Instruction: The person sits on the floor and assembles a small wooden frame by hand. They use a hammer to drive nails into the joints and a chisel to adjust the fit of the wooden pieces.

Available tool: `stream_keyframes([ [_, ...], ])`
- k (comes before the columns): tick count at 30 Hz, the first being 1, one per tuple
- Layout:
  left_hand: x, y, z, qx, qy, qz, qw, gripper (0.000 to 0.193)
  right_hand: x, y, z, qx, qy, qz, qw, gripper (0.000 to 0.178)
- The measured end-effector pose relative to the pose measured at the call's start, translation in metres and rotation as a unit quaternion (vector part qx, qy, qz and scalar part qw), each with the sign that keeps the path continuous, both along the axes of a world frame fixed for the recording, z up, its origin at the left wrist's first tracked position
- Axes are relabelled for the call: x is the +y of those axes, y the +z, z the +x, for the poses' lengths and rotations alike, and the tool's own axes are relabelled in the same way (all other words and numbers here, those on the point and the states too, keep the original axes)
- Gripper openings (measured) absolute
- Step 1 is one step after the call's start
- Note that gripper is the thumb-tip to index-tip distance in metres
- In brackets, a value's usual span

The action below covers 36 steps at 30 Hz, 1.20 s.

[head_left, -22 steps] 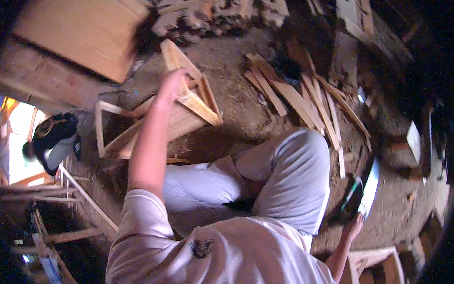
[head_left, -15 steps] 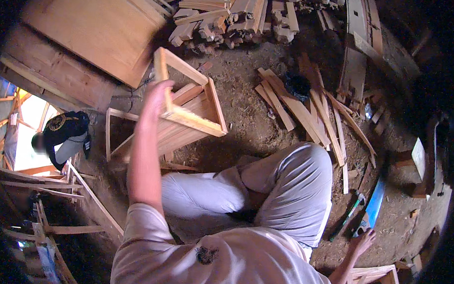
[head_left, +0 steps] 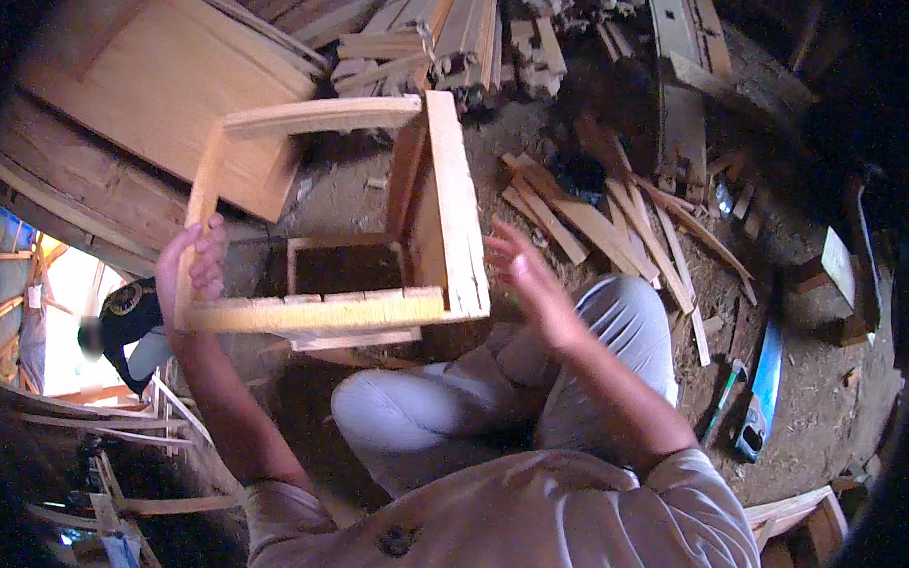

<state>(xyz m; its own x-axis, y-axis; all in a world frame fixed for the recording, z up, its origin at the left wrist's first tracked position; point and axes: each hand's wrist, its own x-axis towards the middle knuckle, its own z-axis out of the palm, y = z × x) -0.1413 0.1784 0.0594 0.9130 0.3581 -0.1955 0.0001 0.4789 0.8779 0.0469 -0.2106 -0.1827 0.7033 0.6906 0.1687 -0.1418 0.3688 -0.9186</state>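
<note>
So the person's got this pale open box-shaped wooden frame lifted up in front of them, above their lap. Left hand is wrapped around the frame's left corner post, near the lower rail. Right hand is open, fingers spread, just right of the frame's right side panel, and looks like it's not quite touching, hard to say. The frame's long rails run left-right between both hands.
</note>
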Motion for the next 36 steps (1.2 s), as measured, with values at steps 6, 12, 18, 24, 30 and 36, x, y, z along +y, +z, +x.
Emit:
stream_keyframes([
  [6,-0.003,-0.020,0.007,-0.095,-0.049,-0.098,0.989,0.026,0.036,0.060,-0.027,0.096,-0.004,0.155,0.983,0.090],
  [12,0.008,-0.016,0.004,-0.086,-0.091,-0.102,0.987,0.027,0.049,0.063,-0.036,0.032,-0.081,0.093,0.992,0.095],
  [18,0.040,-0.017,0.018,-0.017,-0.132,-0.011,0.991,0.029,0.046,0.106,-0.052,-0.093,-0.155,-0.069,0.981,0.108],
  [24,0.074,-0.035,0.044,0.087,-0.134,0.064,0.985,0.033,0.054,0.110,-0.060,-0.116,-0.148,-0.142,0.972,0.114],
  [30,0.067,-0.024,0.053,0.178,-0.074,0.291,0.937,0.037,0.033,0.105,-0.060,-0.179,-0.120,-0.195,0.957,0.104],
  [36,0.094,-0.008,0.047,0.270,-0.092,0.350,0.892,0.037,0.076,0.168,0.064,-0.534,-0.339,-0.188,0.751,0.080],
])
